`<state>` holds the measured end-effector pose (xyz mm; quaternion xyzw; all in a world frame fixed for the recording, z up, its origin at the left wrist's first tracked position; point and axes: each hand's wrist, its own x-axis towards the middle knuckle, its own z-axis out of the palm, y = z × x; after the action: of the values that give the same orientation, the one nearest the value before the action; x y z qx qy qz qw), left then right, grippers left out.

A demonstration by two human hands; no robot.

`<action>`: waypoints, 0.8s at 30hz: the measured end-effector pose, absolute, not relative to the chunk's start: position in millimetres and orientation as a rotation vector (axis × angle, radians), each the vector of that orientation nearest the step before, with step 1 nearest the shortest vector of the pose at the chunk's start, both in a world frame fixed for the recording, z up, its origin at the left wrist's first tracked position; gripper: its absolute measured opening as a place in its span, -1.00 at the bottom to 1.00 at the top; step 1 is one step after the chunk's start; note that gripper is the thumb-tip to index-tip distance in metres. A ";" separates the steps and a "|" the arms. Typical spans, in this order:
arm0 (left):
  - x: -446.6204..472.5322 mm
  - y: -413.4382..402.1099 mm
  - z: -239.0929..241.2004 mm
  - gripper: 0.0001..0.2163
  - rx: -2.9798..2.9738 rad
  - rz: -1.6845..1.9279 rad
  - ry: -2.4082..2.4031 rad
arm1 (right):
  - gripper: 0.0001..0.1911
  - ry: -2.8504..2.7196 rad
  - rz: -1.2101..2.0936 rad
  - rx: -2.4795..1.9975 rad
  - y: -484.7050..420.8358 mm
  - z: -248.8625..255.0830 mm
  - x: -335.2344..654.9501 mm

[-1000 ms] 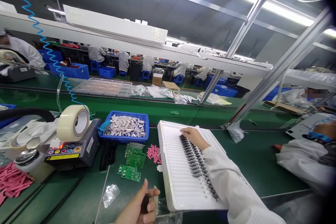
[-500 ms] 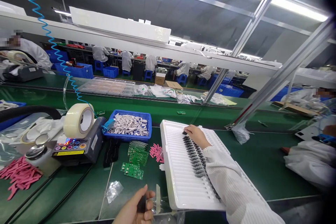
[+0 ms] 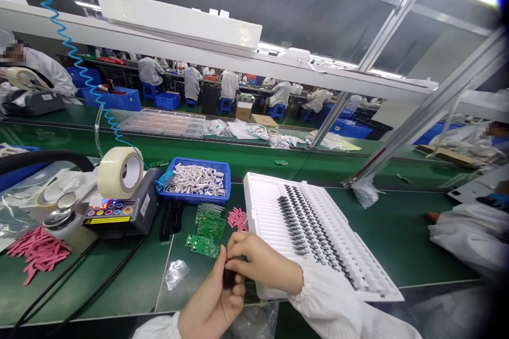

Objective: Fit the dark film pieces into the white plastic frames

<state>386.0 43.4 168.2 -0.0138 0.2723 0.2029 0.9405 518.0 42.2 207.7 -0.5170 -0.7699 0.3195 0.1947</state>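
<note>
In front of me, low in the view, my left hand (image 3: 217,291) is closed around a small dark piece (image 3: 229,278), its thumb pointing up. My right hand (image 3: 260,260) meets it from the right, thumb and fingers pinched together at the top of that piece. Whatever the right fingertips grip is hidden. Beneath and beyond my right forearm lies a white ribbed tray (image 3: 262,212) holding rows of small black parts (image 3: 292,222). Green circuit boards (image 3: 203,246) lie just past my left fingertips, with pink strips (image 3: 237,218) beside them.
A blue bin (image 3: 227,183) of white plastic parts stands behind the boards. To the left are a tape dispenser (image 3: 119,217) with a tape roll (image 3: 119,172), a metal-topped jar (image 3: 59,220) and a pink strip pile (image 3: 37,254). A clear bag (image 3: 175,274) lies near the front edge.
My right hand has left the tray's black parts and come toward me and left, meeting my left hand. My left hand has risen slightly, still holding the dark piece.
</note>
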 end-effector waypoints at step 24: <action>374.5 43.6 160.5 -0.79 0.002 0.286 0.649 | -0.80 -2.177 0.232 -1.963 125.5 145.0 765.3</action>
<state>374.5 43.6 160.5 0.0007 0.3176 0.1398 0.9379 765.3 125.5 145.0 -0.6642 -0.7367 0.0784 0.1004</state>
